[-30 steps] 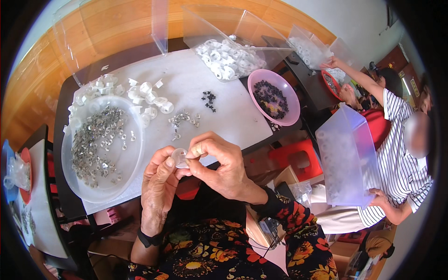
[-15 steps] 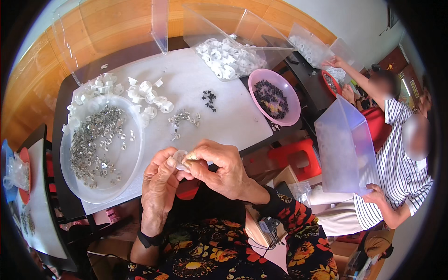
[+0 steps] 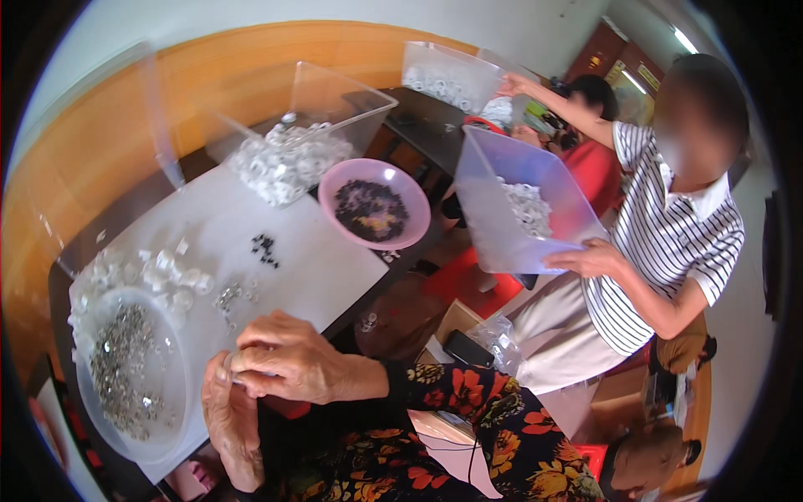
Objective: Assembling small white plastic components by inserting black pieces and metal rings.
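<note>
My left hand (image 3: 231, 422) and my right hand (image 3: 288, 360) meet over the table's near edge, fingers closed around a small white plastic part (image 3: 228, 366). Most of the part is hidden by my fingers. Just beyond them on the white tabletop lie a few small shiny metal pieces (image 3: 232, 299) and a little heap of black pieces (image 3: 265, 250). To the left, a round translucent tray (image 3: 171, 406) carries many metal pieces. White plastic parts (image 3: 171, 280) are scattered behind that tray.
Beyond stands a clear bin (image 3: 368, 109) of white parts, beside a pink bowl (image 3: 333, 219) of black pieces. At right, a person in a striped shirt (image 3: 669, 243) holds a translucent bin (image 3: 493, 243) with white parts inside. A red stool (image 3: 477, 289) is below.
My view has swung right and up, so the table sits further left. The other person's bin now shows white parts inside. My hands stay together on the white plastic part.
</note>
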Available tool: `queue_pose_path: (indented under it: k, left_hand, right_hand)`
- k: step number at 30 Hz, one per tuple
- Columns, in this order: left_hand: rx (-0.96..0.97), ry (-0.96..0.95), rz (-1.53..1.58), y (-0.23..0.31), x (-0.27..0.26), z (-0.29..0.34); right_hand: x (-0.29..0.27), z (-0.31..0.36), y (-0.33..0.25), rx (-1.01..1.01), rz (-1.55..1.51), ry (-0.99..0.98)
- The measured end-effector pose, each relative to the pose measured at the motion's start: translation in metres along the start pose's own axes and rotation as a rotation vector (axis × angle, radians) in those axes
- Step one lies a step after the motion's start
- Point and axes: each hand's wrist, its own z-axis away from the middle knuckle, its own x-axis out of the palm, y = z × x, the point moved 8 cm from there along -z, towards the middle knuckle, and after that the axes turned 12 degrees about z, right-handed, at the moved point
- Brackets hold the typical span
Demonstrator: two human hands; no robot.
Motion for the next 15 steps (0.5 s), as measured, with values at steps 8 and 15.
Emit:
queue_pose_path:
  k: [8,15]
  left_hand:
    - [0.148,-0.070,-0.228,0.001,0.017,0.003]
    - [0.536,-0.012,-0.833,0.023,0.046,0.019]
  right_hand:
    - [0.015,0.013,0.029,0.430,-0.488,-0.076]
    - [0.038,0.023,0.037,0.633,-1.114,-0.088]
